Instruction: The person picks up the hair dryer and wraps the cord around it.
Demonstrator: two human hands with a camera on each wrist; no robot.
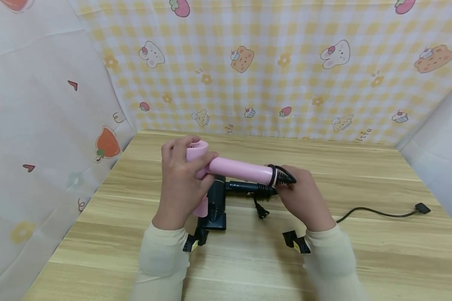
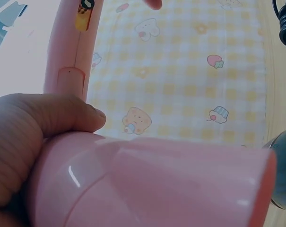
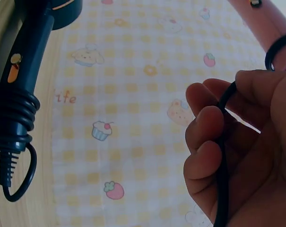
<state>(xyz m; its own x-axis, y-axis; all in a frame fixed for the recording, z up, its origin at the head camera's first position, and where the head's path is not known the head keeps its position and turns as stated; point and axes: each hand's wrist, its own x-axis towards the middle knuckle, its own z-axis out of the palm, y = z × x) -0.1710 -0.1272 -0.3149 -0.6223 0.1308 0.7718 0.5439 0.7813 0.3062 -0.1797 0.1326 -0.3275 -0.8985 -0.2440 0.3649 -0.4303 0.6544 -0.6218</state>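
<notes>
My left hand (image 1: pixel 182 179) grips a pink hair dryer (image 1: pixel 241 170) by its barrel, the thumb lying near where the handle joins. In the left wrist view the pink nozzle (image 2: pixel 195 182) points to the right. The dryer is held above the table with its handle toward my right hand (image 1: pixel 299 196). That hand holds the dryer's black cord (image 3: pixel 221 175), its fingers curled round it near the handle's end. Part of the cord loops around the handle end. Below lies a dark hair dryer (image 1: pixel 216 196), its own cord wound round its handle (image 3: pixel 27 61).
A wooden table (image 1: pixel 256 263) spreads beneath both hands. The dark dryer's plug (image 1: pixel 262 212) lies near the middle. At the right, the loose cord ends in another black plug (image 1: pixel 422 208). A checked curtain (image 1: pixel 286 83) hangs along the back edge.
</notes>
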